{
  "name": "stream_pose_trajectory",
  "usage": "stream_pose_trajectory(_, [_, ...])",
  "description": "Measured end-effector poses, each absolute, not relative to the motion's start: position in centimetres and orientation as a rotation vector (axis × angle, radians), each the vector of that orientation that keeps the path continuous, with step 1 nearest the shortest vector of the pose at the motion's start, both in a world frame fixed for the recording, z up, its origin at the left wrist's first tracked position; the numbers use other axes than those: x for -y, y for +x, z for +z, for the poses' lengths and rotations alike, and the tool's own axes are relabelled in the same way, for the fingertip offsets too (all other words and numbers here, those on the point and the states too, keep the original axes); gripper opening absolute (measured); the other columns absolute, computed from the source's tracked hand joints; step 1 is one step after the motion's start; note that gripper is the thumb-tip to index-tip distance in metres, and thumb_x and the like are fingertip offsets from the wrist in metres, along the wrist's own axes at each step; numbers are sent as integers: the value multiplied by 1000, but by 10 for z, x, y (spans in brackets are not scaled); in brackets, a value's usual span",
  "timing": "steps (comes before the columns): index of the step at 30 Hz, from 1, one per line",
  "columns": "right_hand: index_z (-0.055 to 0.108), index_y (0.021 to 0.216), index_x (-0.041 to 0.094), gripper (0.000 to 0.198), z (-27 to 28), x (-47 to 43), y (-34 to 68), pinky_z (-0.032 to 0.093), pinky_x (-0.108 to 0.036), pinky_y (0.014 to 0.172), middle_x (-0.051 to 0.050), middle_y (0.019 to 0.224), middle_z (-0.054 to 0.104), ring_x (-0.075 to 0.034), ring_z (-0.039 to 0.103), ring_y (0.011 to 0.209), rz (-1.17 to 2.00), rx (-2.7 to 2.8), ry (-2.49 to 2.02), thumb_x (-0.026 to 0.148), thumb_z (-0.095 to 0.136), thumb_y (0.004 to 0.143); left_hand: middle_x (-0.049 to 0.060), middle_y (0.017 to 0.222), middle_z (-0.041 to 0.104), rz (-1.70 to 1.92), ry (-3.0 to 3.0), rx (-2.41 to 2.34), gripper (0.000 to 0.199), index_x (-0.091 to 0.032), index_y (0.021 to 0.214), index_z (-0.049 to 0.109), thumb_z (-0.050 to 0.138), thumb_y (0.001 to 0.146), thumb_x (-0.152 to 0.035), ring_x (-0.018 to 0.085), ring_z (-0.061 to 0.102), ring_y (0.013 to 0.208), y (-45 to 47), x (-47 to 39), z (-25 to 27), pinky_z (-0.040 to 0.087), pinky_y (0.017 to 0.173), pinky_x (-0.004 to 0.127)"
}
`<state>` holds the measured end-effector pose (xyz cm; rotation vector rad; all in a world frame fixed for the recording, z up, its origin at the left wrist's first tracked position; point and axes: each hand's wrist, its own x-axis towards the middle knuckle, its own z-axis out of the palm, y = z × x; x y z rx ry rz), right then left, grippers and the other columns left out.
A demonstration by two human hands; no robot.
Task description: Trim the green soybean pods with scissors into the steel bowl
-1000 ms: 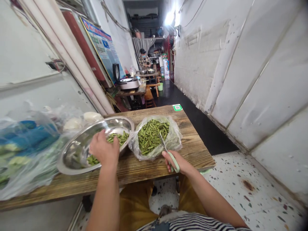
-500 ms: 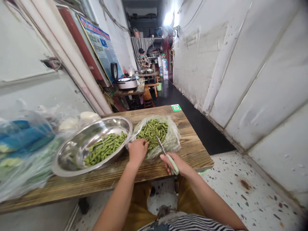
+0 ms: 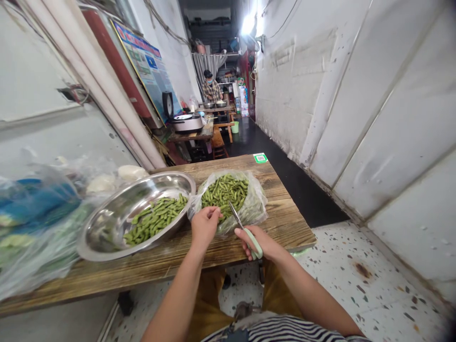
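Note:
Green edamame pods (image 3: 224,189) fill a clear plastic bag (image 3: 257,197) that lies open on the wooden table (image 3: 285,216). At the bag's near left edge, my left hand (image 3: 205,225) is pinched on an edamame pod (image 3: 225,212), partly covered by my fingers. My right hand (image 3: 254,240) is wrapped round the pale green handles of scissors (image 3: 238,219). Their metal blades point up and left over the bag, close to my left fingertips. Left of the bag stands a large oval steel basin (image 3: 107,209) with more edamame pods (image 3: 155,218) in it.
Clear plastic bags (image 3: 46,209) with blue and green contents crowd the table's left end. A green QR code card (image 3: 260,158) lies at the far edge. Farther back are a rice cooker (image 3: 188,123) on another table and a person (image 3: 211,89) behind basins. A white wall (image 3: 306,85) runs along the right.
My left fingers have shifted slightly and a pod now shows at their tips. The scissors stay over the bag, moved a little left. The basin looks the same.

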<state>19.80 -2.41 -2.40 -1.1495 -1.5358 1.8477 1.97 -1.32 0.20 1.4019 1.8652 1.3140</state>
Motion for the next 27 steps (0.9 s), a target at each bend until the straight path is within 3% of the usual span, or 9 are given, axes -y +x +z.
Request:
stream_pose_trajectory(20, [44, 65, 19, 47, -16, 27, 193, 37, -16, 28, 9, 44, 44, -6, 42, 29, 1818, 1543, -1124, 62, 58, 76, 3, 59, 67, 1317, 1306, -1732, 27, -14, 74, 68, 61, 70, -40, 14, 57, 52, 28, 19, 2, 44, 56, 27])
stream_pose_trajectory(27, [44, 65, 19, 48, -23, 25, 192, 34, -15, 25, 10, 41, 42, -5, 39, 28, 1840, 1469, -1121, 62, 64, 70, 2, 66, 66, 1481, 1106, -1649, 34, -12, 80, 67, 73, 57, -37, 13, 58, 61, 28, 14, -2, 46, 62, 26])
